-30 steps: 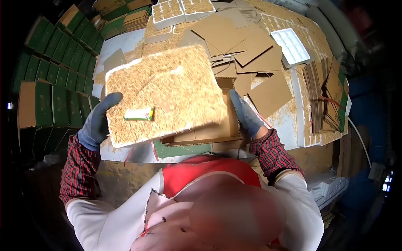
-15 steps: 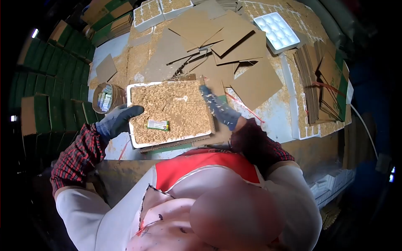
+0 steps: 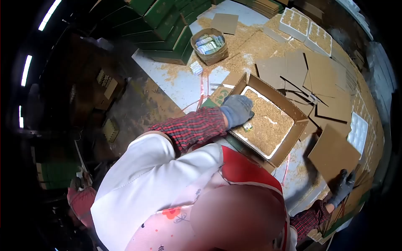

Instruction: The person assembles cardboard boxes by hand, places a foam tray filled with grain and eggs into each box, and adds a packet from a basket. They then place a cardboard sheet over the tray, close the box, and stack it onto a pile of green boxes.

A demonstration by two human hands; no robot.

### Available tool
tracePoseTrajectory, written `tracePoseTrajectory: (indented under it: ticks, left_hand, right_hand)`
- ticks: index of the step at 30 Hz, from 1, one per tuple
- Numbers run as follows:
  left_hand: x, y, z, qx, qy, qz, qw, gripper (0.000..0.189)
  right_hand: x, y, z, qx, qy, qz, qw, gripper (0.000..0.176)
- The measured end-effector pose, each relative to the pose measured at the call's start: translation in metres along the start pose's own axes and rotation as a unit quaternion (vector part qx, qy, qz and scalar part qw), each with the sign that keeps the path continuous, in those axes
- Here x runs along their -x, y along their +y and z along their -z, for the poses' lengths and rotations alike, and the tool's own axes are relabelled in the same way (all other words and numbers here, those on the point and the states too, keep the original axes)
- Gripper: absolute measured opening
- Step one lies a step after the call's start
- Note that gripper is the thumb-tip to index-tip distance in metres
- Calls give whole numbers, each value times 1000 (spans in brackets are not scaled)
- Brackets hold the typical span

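Cardboard walls ring the box (image 3: 289, 139), top open, between the hands; a bump there could spill flakes (image 3: 264, 121) from the tray (image 3: 268, 157) inside, whose edges have little room. Now the sheet (image 3: 335, 150), touching the right hand (image 3: 342, 186), fingers part-bent, grip unclear: dragged low, it could snag the box. Left hand (image 3: 238, 111) curls half-closed, hold hidden, beside the packet (image 3: 248, 126).

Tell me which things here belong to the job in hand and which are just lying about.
Likely in the job:
open cardboard box
filled white tray inside it
small packet by the left hand
brown cardboard sheet at the right hand

Probably just lying about:
white moulded tray
loose cardboard piece beyond the packet container
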State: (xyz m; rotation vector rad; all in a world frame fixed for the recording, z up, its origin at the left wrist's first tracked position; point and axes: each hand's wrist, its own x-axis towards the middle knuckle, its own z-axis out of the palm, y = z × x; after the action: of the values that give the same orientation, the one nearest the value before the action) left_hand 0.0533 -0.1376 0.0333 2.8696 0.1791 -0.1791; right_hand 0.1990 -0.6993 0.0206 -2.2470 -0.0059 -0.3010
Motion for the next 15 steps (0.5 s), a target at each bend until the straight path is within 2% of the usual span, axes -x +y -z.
tracePoseTrajectory:
  ticks: [1, 2, 3, 4, 5, 7, 9, 10, 11, 12, 13, 14, 15]
  left_hand:
    - [6, -1, 27, 87, 17, -26, 996, 27]
    - [11, -11, 43, 174, 32, -44, 983, 27]
    - [14, -31, 48, 276, 85, -56, 956, 27]
    - [18, -47, 63, 305, 117, -49, 944, 27]
    - [17, -70, 59, 442, 110, 43, 889, 28]
    - [15, -121, 44, 521, 121, 100, 839, 34]
    - [19, -136, 36, 573, 167, 114, 794, 42]
    - [20, -135, 30, 517, 206, 81, 827, 47]
    - [28, -119, 33, 436, 268, 4, 859, 43]
    - [36, -113, 38, 387, 277, -51, 878, 40]
    - [41, -115, 43, 329, 289, -99, 894, 37]
    - [40, -126, 32, 356, 302, -22, 884, 31]
    - [39, -172, -1, 344, 271, 29, 898, 43]
  right_hand:
    - [16, -69, 19, 105, 46, 35, 993, 32]
    - [37, -114, 23, 14, 97, 18, 995, 33]
    - [60, -170, 7, -121, 134, 8, 984, 34]
    - [75, -197, -10, -131, 106, 1, 986, 33]
    - [87, -220, -36, -142, 62, 15, 988, 32]
    - [113, -259, -96, -165, -35, 59, 984, 31]
    - [133, -257, -149, -178, -119, -9, 977, 34]
    - [140, -259, -173, -195, -154, -43, 968, 44]
    - [148, -267, -197, -226, -163, 4, 960, 62]
    - [152, -265, -208, -47, -152, 93, 983, 71]
    - [154, -266, -220, 124, -137, 189, 964, 80]
    - [154, -273, -219, 139, -209, 115, 961, 90]
    - [158, -272, -222, 244, -197, 156, 937, 91]
